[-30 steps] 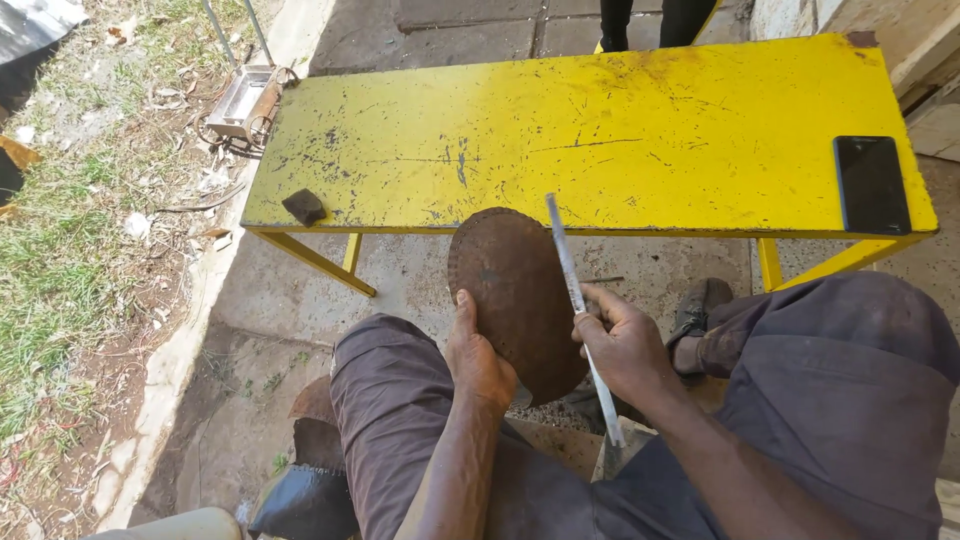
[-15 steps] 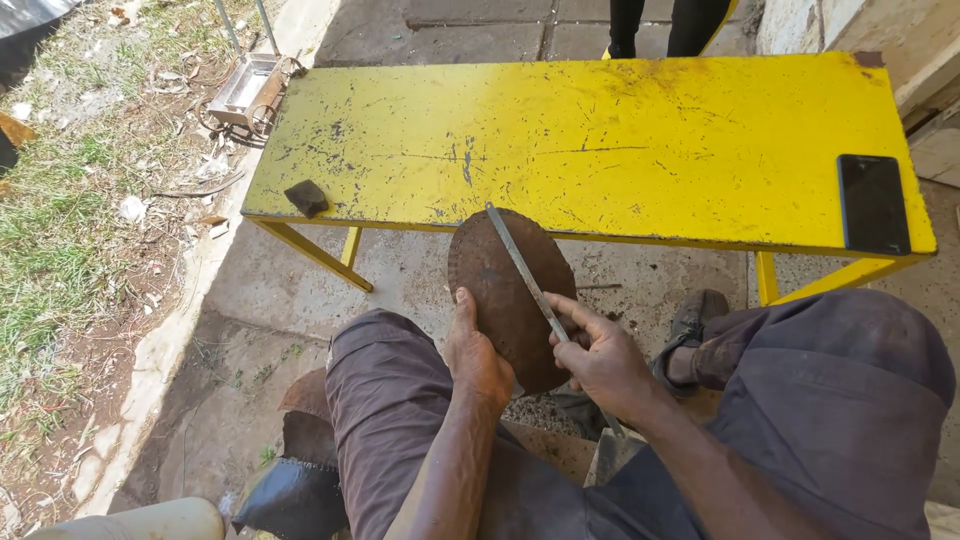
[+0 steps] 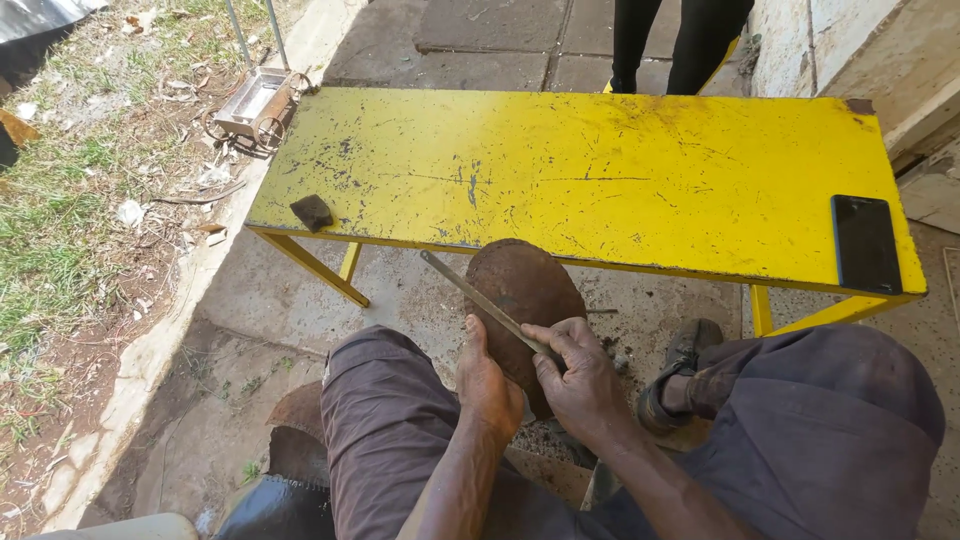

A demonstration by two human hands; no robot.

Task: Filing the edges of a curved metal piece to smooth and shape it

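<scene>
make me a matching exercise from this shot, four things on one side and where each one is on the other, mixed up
Things:
1. phone
2. small dark block
3. metal file
4. rusty round blade

Places:
A. in the right hand, slanting across the rusty metal
B. lying flat at the right end of the yellow table
C. steadied by the left hand over the left knee
D. near the table's front left corner

Pairs: 1-B, 2-D, 3-A, 4-C
</scene>
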